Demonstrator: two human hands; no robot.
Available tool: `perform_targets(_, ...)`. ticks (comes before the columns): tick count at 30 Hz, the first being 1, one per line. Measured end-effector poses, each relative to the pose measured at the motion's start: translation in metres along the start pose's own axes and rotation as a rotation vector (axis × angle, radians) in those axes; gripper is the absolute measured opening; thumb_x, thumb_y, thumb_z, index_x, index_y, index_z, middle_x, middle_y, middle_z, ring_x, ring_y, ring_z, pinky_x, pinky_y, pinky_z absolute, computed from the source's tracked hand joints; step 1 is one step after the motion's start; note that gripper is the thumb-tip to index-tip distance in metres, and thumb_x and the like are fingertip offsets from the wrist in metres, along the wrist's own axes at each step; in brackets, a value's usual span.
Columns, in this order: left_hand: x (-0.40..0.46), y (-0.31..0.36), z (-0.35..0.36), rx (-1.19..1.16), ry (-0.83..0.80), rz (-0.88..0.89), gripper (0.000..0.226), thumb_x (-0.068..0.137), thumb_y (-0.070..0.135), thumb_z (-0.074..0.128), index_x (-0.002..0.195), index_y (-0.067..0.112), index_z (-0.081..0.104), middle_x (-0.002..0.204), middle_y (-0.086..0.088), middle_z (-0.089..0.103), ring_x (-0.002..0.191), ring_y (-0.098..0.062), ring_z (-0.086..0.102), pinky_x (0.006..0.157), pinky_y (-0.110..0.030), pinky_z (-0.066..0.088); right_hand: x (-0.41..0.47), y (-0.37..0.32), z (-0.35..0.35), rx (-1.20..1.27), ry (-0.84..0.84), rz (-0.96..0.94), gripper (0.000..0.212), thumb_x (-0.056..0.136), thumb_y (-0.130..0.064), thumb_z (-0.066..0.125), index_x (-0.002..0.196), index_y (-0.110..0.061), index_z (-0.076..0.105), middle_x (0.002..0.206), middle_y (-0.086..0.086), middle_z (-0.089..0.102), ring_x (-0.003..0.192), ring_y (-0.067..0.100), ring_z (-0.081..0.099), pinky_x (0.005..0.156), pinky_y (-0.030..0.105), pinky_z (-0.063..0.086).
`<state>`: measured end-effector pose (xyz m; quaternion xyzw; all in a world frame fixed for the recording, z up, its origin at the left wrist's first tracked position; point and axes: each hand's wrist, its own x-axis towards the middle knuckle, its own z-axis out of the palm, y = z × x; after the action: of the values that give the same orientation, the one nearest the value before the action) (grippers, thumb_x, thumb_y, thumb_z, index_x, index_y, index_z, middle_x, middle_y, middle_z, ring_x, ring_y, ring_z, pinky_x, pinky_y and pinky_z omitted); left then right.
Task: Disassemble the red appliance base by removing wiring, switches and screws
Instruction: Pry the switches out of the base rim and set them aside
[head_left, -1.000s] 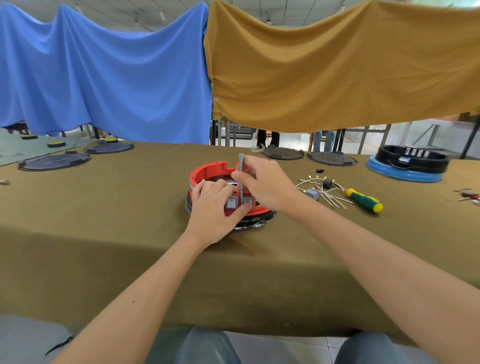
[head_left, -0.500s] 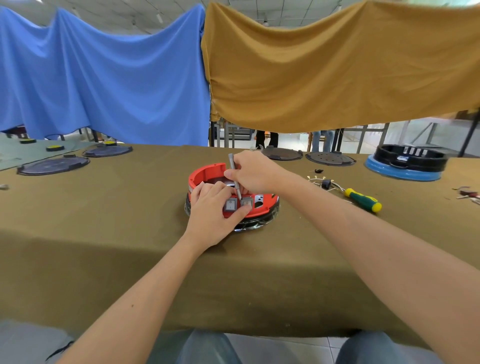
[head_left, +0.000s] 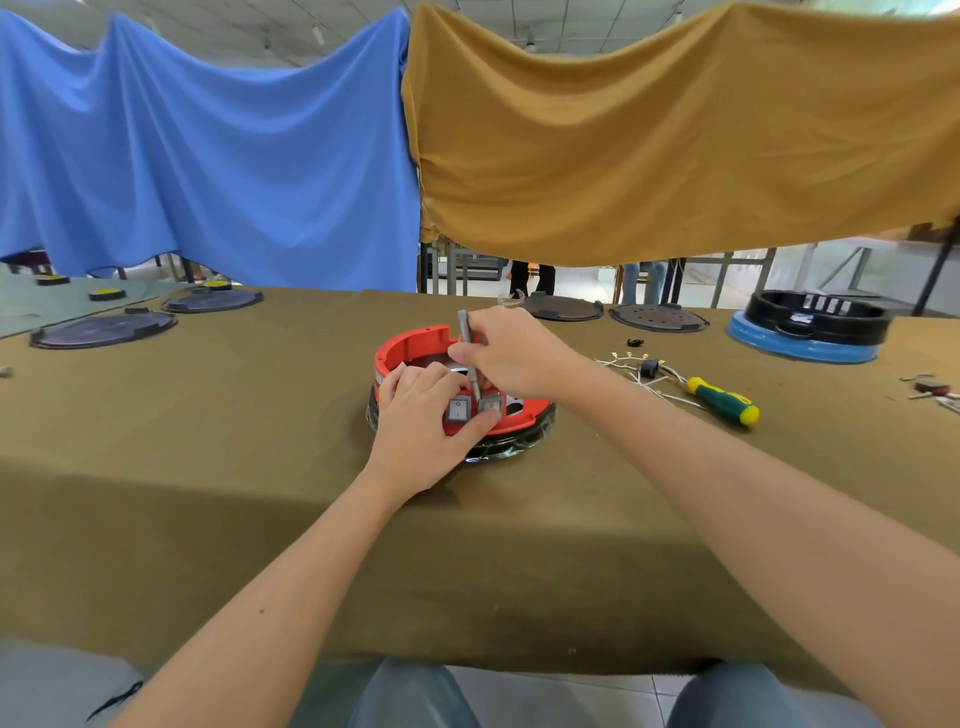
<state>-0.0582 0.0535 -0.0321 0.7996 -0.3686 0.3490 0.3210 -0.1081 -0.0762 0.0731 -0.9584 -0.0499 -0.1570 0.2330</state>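
Grey metal shows in the right hand (head_left: 511, 351), whose grip is pinched round a slim grey tool (head_left: 470, 353) held nearly upright, its tip down just behind the two grey rocker switches (head_left: 474, 408) set in the near wall of the red appliance base (head_left: 415, 345). Just beside that grip, the left hand (head_left: 423, 421) has its grip curled over the base's near rim, thumb pressed against the wall below the right-hand switch. Round both grips sits the base itself, a red ring on a black, shiny lower part, open on top; what lies inside it is mostly hidden by the hands. It rests on the olive cloth of the bench (head_left: 208, 441). Out to the right of the tool grip lie a loose bundle of white wires (head_left: 641, 371) with small terminals, and touching them a screwdriver (head_left: 724, 400) with a green and yellow handle. Further right stands a black ring on a blue base (head_left: 808, 332). Beyond the grips lie two dark round plates (head_left: 615, 312); far left lie two more dark discs (head_left: 145, 317). Behind hang a blue cloth (head_left: 208, 156) and an ochre cloth (head_left: 675, 130).
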Motion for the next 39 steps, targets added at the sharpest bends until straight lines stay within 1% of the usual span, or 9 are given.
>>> perform_targets(2, 0.000, 0.000, 0.000, 0.007, -0.001, 0.002, 0.043, 0.084, 0.063, 0.046, 0.090, 0.023, 0.059, 0.087, 0.011, 0.051, 0.090, -0.011, 0.044, 0.110, -0.033, 0.016, 0.005, -0.003, -0.003, -0.009, -0.038, 0.024, 0.030, 0.101, -0.028, 0.056, 0.075, -0.012, 0.052, 0.077, 0.011, 0.065, 0.068, 0.022, 0.059, 0.066, 0.039, 0.052)
perform_targets(6, 0.000, -0.001, 0.000, 0.008, -0.001, 0.002, 0.046, 0.084, 0.065, 0.045, 0.092, 0.022, 0.060, 0.089, 0.010, 0.052, 0.091, -0.010, 0.043, 0.110, -0.030, 0.014, 0.009, -0.006, -0.004, -0.038, -0.043, 0.041, 0.033, 0.101, -0.029, 0.056, 0.074, -0.012, 0.051, 0.071, 0.006, 0.060, 0.063, 0.021, 0.056, 0.059, 0.032, 0.045)
perform_targets(8, 0.000, -0.001, 0.000, 0.009, 0.004, 0.007, 0.043, 0.084, 0.065, 0.045, 0.091, 0.024, 0.059, 0.089, 0.011, 0.052, 0.091, -0.010, 0.043, 0.109, -0.028, 0.013, 0.008, -0.004, -0.003, -0.006, -0.035, 0.043, 0.031, 0.100, -0.029, 0.057, 0.076, -0.011, 0.054, 0.074, 0.008, 0.065, 0.066, 0.026, 0.063, 0.064, 0.036, 0.052)
perform_targets(14, 0.000, -0.002, 0.001, -0.003, 0.016, 0.016, 0.047, 0.084, 0.065, 0.046, 0.100, 0.024, 0.063, 0.094, 0.013, 0.054, 0.096, -0.008, 0.043, 0.108, -0.023, 0.009, -0.021, 0.028, -0.002, 0.516, 0.221, 0.074, 0.012, 0.101, -0.019, 0.055, 0.091, -0.013, 0.059, 0.085, 0.012, 0.071, 0.074, 0.023, 0.073, 0.067, 0.030, 0.061)
perform_targets(20, 0.000, -0.001, -0.001, 0.023, -0.004, 0.016, 0.051, 0.084, 0.066, 0.044, 0.103, 0.024, 0.064, 0.099, 0.011, 0.057, 0.101, -0.011, 0.045, 0.109, -0.029, 0.013, -0.031, 0.042, 0.005, 0.367, 0.268, 0.020, 0.012, 0.099, -0.023, 0.059, 0.091, -0.015, 0.062, 0.079, -0.001, 0.074, 0.076, 0.010, 0.073, 0.082, 0.042, 0.059)
perform_targets(27, 0.000, 0.000, -0.001, 0.029, -0.009, 0.014, 0.052, 0.085, 0.066, 0.043, 0.104, 0.023, 0.064, 0.099, 0.011, 0.056, 0.101, -0.011, 0.045, 0.110, -0.030, 0.012, -0.031, 0.042, 0.013, 0.479, 0.296, 0.061, 0.014, 0.099, -0.021, 0.060, 0.085, -0.022, 0.063, 0.073, -0.001, 0.075, 0.080, 0.023, 0.074, 0.085, 0.054, 0.056)
perform_targets(33, 0.000, -0.002, 0.000, 0.038, -0.018, 0.014, 0.051, 0.085, 0.065, 0.043, 0.104, 0.023, 0.064, 0.100, 0.011, 0.056, 0.102, -0.012, 0.046, 0.108, -0.027, 0.009, -0.024, 0.038, 0.006, 0.453, 0.181, 0.138, 0.014, 0.100, -0.027, 0.057, 0.092, -0.019, 0.065, 0.075, -0.004, 0.076, 0.088, 0.038, 0.071, 0.087, 0.058, 0.055)
perform_targets(36, 0.000, -0.002, 0.000, 0.042, -0.017, 0.014, 0.045, 0.086, 0.060, 0.050, 0.105, 0.022, 0.064, 0.100, 0.010, 0.056, 0.103, -0.013, 0.047, 0.109, -0.028, 0.010, -0.021, 0.037, 0.002, 0.458, 0.147, 0.154, 0.014, 0.101, -0.026, 0.057, 0.092, -0.017, 0.065, 0.076, -0.002, 0.077, 0.079, 0.016, 0.075, 0.093, 0.048, 0.055)
perform_targets(39, 0.001, -0.002, -0.001, 0.043, -0.024, 0.013, 0.048, 0.085, 0.063, 0.045, 0.106, 0.023, 0.064, 0.100, 0.010, 0.057, 0.103, -0.014, 0.047, 0.108, -0.027, 0.010, -0.021, 0.035, 0.001, 0.461, 0.143, 0.150, 0.014, 0.100, -0.024, 0.058, 0.092, -0.016, 0.065, 0.075, -0.001, 0.077, 0.073, 0.009, 0.074, 0.092, 0.043, 0.056)
